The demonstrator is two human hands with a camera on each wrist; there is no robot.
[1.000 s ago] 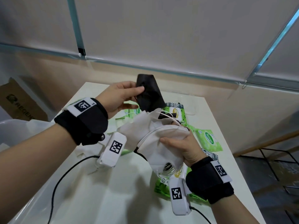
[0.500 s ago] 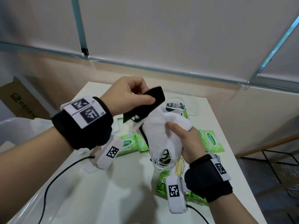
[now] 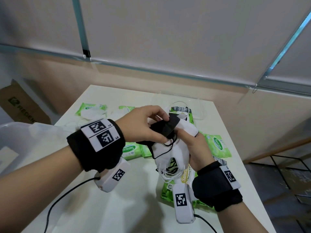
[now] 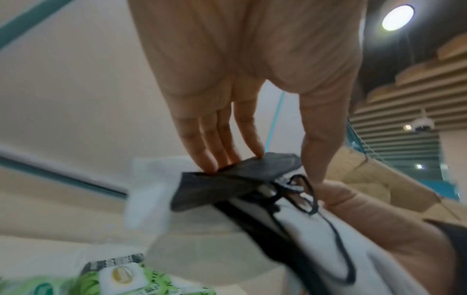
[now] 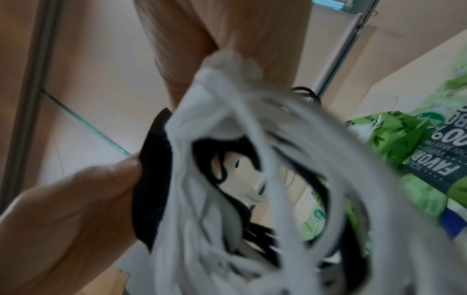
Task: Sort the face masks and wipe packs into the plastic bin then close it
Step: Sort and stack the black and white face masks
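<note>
Pinching a black mask (image 3: pixel 165 127), the left hand (image 3: pixel 144 122) lays it onto white masks (image 3: pixel 176 148) gripped by the right hand (image 3: pixel 195 149).

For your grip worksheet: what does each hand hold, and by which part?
The left hand pinches the black mask by its folded top edge; the right hand grips the bundle of white masks around its middle.

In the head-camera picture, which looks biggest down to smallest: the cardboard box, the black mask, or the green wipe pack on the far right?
1. Cardboard box, though cut off by the frame edge.
2. and 3. Black mask and green wipe pack look alike; the mask is crumpled and held nearer the camera, so unsure.
</note>
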